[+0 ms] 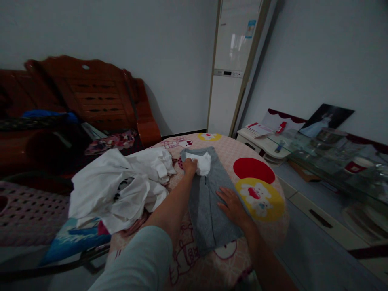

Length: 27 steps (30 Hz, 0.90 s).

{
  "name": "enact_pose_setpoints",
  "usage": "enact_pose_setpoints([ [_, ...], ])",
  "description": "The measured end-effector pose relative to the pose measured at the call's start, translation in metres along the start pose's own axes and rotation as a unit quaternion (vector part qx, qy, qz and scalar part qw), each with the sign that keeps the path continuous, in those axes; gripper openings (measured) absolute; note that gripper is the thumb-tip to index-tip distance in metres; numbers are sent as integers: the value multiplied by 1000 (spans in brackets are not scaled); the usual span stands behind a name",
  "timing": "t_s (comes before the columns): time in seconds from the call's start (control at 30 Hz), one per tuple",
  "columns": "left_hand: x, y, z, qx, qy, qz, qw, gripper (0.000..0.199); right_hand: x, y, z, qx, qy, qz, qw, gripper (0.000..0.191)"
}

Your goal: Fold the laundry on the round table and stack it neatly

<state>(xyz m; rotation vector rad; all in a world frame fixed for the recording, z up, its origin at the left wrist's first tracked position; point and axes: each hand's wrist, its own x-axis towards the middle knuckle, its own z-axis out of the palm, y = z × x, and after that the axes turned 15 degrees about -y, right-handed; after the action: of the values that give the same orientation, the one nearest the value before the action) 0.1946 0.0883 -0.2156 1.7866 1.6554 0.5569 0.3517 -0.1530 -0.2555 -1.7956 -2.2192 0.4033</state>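
A grey knit garment (209, 202) lies flat and folded long on the round table, with a dark seam line down its middle. On its far end rests a small white cloth (203, 163). My left hand (190, 165) has its fingers closed at the left edge of this cloth. Lower down, my right hand (233, 205) lies flat on the garment's right side, fingers spread. Left of my left arm is a crumpled heap of white fabric (121, 186) with a dark print, hanging over the table's edge.
The table (222, 258) has a pink patterned cover. A wooden bench (97, 93) with fabric on it stands behind at left, a pink perforated basket (33, 210) nearer. At right is a low cabinet with a glass shelf (327, 161) holding bowls and a cup.
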Motion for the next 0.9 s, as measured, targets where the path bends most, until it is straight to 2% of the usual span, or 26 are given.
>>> enact_pose_setpoints([
  [0.1,-7,-1,-4,0,5,-13,1000,20,0,2,1,2,9,-1,1000,43],
  [0.17,-14,1,-6,1,26,8,1000,32,1,3,1,7,14,-5,1000,43],
  [0.23,-23,6,-7,9,68,78,995,48,1,4,2,11,18,-7,1000,43],
  [0.3,-34,10,-4,25,90,191,977,50,0,4,2,15,22,-6,1000,43],
  [0.37,-46,12,3,56,52,290,954,45,0,4,2,17,23,-9,1000,43],
  [0.43,-56,8,13,115,-32,331,936,47,-1,3,0,17,21,-13,1000,43],
  [0.53,-64,-2,26,216,-141,309,915,53,-1,2,-1,19,23,-18,999,42],
  [0.6,-65,-6,29,245,-164,290,910,53,-1,0,-2,30,29,-21,999,42],
  [0.7,-69,-9,25,227,-167,285,916,54,-1,-1,-4,79,49,-23,995,39],
  [0.77,-77,-15,20,193,-156,292,924,57,-1,1,-7,151,71,-18,986,38],
  [0.83,-88,-26,16,161,-137,301,930,62,-2,6,-11,246,105,5,964,40],
  [0.9,-103,-41,14,144,-121,308,933,64,-3,12,-16,346,155,40,924,42],
])
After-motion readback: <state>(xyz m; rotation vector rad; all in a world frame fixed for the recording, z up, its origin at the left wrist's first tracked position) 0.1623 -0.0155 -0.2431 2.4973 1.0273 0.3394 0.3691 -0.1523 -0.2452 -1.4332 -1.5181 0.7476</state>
